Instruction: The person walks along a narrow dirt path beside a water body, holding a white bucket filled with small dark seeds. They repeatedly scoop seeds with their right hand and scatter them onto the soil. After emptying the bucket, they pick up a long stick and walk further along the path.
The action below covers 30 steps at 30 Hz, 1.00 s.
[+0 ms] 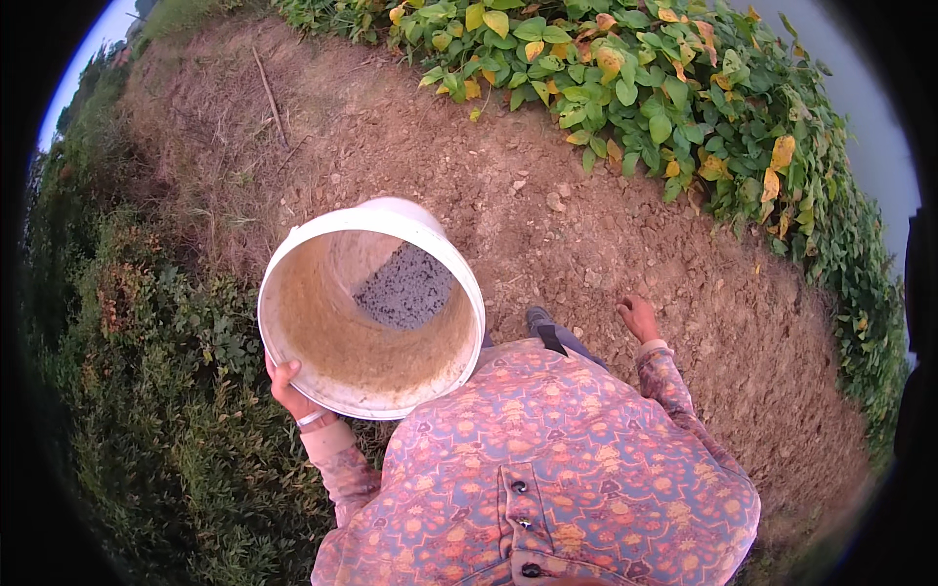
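Observation:
A white plastic bucket (pixel 282 308) is tipped so that its wide mouth faces me. My left hand (pixel 291 388) grips its rim at the lower left, the thumb lying over the edge. Brown staining coats the inner wall. At the bottom lies grey, dark-speckled loose material (pixel 407 287), too small in the picture to identify. On the right, my right hand (pixel 638 318) hangs over the bare soil, apart from the bucket. Its fingers look curled; the palm is hidden, and I see no object in it.
Broad-leaved green plants (pixel 630 80) with yellowing leaves line the far and right side. Dense weeds (pixel 183 439) grow at left. Between them runs a strip of cloddy brown soil (pixel 557 212). A thin stick (pixel 271 99) lies farther off. One shoe (pixel 538 316) shows below me.

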Each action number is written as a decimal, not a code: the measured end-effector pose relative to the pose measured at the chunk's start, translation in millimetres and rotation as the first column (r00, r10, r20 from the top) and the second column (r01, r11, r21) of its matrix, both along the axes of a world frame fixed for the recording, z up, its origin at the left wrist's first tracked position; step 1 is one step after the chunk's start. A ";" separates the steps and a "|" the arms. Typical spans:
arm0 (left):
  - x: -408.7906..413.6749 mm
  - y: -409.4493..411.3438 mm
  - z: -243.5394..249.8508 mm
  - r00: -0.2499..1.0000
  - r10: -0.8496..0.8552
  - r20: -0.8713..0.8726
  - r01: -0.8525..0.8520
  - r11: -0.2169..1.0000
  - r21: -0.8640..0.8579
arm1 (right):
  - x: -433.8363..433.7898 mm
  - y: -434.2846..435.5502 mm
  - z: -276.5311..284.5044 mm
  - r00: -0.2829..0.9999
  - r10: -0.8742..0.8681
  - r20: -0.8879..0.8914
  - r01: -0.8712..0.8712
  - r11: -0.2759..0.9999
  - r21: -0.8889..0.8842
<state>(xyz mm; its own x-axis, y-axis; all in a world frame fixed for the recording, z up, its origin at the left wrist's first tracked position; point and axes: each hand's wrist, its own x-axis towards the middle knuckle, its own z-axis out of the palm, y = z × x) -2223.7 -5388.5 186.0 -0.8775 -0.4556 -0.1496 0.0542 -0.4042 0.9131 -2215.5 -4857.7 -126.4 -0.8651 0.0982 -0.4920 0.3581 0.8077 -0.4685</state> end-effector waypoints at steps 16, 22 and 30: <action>-68.1 127.9 -0.8 0.962 -0.242 -0.128 0.229 0.967 -0.107 | -40.7 78.1 164.8 0.674 -0.581 0.457 0.053 -0.579 -0.813; -62.4 145.8 -7.5 0.965 -0.252 -0.077 0.237 0.957 -0.166 | -22.6 38.7 211.0 0.750 -0.542 0.378 -0.083 -0.645 -0.760; -57.1 152.9 -14.3 0.958 -0.283 -0.032 0.270 0.937 -0.222 | -27.3 -21.5 273.5 0.938 -0.228 0.260 0.094 -0.555 -0.827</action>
